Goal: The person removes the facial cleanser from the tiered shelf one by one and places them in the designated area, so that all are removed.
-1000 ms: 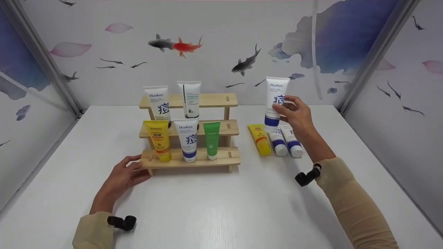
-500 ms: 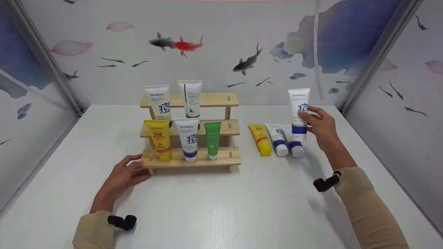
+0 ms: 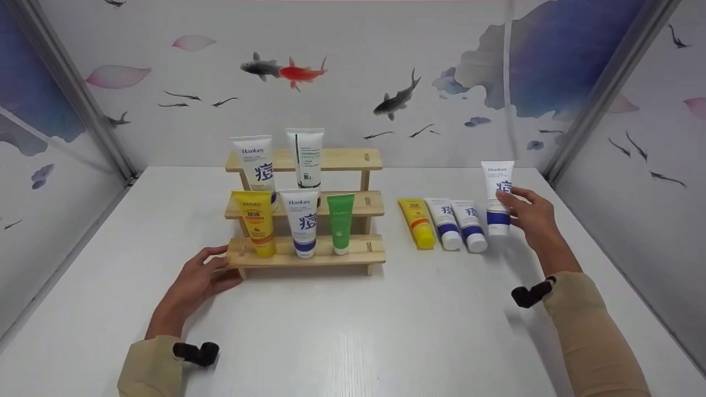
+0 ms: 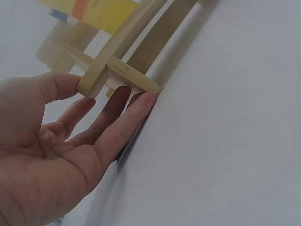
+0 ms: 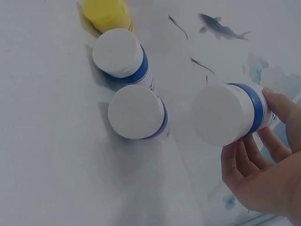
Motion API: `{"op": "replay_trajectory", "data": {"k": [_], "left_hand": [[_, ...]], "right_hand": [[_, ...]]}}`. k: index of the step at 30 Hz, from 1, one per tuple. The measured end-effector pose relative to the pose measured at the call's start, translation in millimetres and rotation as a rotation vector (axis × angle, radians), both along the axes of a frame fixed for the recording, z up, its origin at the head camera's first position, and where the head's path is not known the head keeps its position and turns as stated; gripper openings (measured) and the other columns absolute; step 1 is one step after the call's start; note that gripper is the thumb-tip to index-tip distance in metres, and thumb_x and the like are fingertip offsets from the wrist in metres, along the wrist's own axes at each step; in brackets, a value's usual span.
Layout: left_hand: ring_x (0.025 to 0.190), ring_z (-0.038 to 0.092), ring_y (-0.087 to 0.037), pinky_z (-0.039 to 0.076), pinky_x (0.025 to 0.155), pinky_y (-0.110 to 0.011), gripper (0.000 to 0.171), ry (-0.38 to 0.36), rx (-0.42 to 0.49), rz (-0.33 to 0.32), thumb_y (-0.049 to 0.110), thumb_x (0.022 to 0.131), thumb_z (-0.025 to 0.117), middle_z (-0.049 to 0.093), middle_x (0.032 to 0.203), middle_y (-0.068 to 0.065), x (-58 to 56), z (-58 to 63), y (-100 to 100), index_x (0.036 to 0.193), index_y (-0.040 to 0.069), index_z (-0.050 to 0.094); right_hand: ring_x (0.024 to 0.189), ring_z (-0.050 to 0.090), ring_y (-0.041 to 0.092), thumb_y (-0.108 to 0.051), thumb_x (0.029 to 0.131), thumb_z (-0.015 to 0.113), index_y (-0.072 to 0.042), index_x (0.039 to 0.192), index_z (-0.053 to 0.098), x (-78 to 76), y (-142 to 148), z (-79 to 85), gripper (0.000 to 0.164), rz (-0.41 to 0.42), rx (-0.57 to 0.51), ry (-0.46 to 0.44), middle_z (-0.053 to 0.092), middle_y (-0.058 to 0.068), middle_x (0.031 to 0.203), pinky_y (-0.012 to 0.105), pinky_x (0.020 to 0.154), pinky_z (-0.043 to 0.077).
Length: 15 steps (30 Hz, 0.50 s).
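My right hand (image 3: 533, 216) grips a white squeeze tube (image 3: 498, 193) with a blue band, thumb on its front, cap downward. In the right wrist view, its round white cap (image 5: 218, 115) faces the camera. Left of it lie a yellow tube (image 3: 417, 223) and two white tubes (image 3: 443, 223) in a row. My left hand (image 3: 196, 278) holds the left end of the lowest step of a three-step wooden rack (image 3: 353, 256). In the left wrist view, the thumb rests on the step's end (image 4: 89, 84) and the fingers reach beneath, beside the leg.
On the rack's bottom step stand a yellow tube (image 3: 258, 223), a white tube (image 3: 301, 223) and a green tube (image 3: 341, 223). Two taller white tubes (image 3: 306, 157) stand behind them. A wall printed with fish (image 3: 397, 102) closes off the white table's (image 3: 331, 331) back.
My right hand has carried the white tube rightward and down, from above the lying tubes to the right end of their row. The left hand stays at the rack.
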<state>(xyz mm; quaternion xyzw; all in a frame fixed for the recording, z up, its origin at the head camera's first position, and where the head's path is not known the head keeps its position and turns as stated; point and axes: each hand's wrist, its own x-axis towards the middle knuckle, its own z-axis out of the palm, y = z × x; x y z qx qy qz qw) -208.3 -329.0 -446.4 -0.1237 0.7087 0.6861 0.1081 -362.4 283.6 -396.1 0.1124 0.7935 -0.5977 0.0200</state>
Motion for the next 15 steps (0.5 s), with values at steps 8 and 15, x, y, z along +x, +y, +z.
{"op": "replay_trajectory", "data": {"k": [8,15], "left_hand": [[0.116,0.065,-0.016,0.057,0.099,-0.032,0.055,0.013,0.002,-0.01,0.022,0.108,0.042,0.034,0.157,-0.029,0.2,-2.1,1.6,0.157,0.009,0.022],[0.116,0.065,-0.015,0.057,0.099,-0.031,0.057,0.026,0.012,-0.015,0.023,0.107,0.043,0.033,0.157,-0.029,1.4,-2.0,0.6,0.158,0.009,0.021]], "right_hand": [[0.113,0.057,0.014,-0.065,0.086,0.064,-0.012,0.159,0.027,-3.3,11.6,-17.5,0.097,0.043,0.093,-0.056,0.041,0.016,0.153,0.026,0.102,0.053],[0.124,0.053,0.021,-0.065,0.088,0.062,-0.012,0.16,0.023,-6.9,18.3,-27.5,0.098,0.048,0.096,-0.131,0.037,0.018,0.158,0.022,0.097,0.052]]}}
